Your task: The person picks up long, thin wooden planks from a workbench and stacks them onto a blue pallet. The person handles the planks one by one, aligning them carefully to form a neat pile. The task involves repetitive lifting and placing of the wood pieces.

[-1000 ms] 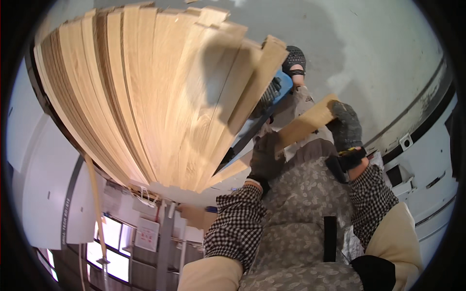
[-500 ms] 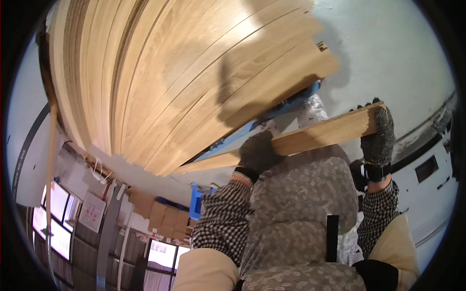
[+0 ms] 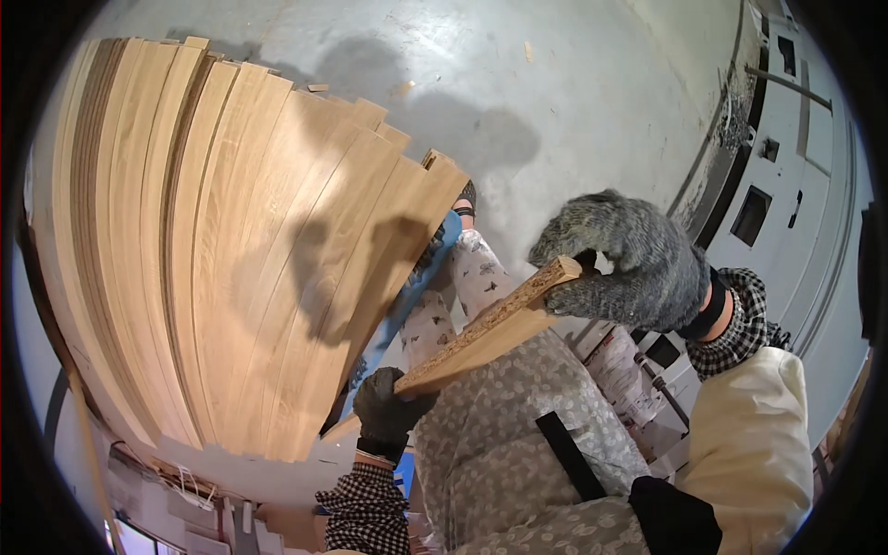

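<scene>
A narrow wooden board (image 3: pixel 495 338) slants across my lap, with pale wood grain on its face and a rough particle-like edge turned up. My left hand (image 3: pixel 393 407), in a dark glove, is closed around its lower part. At the upper end, my right hand (image 3: pixel 634 264), in a grey knit glove, has its fingers over one side and the thumb under the other, with a small gap in the curl of the hand. To the left lies a broad stack of similar boards (image 3: pixel 268 185), laid side by side with uneven ends.
A blue support (image 3: pixel 407 301) runs along the stack's near side, by my legs. White machine cabinets (image 3: pixel 814 213) stand at the right. Small wood scraps (image 3: pixel 528 52) lie on the grey floor (image 3: pixel 592 111). A patterned grey apron (image 3: pixel 518 425) covers my lap.
My view has turned, and more floor and the stack's far ends show. The held board now tilts more steeply, its right-hand end closer to me. Both hands have stayed on it.
</scene>
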Available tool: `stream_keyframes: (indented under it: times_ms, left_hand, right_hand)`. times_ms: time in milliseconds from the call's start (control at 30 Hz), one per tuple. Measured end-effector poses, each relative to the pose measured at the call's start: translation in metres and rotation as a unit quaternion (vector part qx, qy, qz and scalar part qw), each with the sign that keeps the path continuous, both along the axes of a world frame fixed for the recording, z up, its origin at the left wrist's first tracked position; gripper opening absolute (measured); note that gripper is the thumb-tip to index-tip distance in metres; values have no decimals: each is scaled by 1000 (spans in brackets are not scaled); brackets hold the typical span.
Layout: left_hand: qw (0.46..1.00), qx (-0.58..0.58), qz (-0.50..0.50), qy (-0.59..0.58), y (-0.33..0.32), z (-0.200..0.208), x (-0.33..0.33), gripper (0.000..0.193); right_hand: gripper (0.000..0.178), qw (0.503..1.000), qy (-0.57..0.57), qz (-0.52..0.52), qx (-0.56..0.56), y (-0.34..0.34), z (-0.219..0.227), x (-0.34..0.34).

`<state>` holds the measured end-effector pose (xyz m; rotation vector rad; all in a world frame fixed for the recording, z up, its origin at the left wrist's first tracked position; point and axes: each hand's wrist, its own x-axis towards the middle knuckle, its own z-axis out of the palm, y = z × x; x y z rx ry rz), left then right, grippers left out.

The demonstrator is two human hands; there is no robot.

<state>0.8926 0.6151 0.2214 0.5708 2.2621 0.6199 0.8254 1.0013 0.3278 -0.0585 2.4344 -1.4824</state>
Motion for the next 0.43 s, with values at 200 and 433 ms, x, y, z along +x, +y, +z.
stream_keyframes:
  times_ms: [200,433]
  left_hand:
    - [996,-16,50,-68,-2,13,0,49]
    - [976,-51,-65,-200,-9,25,-25,52]
  right_hand:
    - [18,937,-96,-206,-265,-11,5,7]
    - [25,805,-263,-292,-445,-2,4,40]
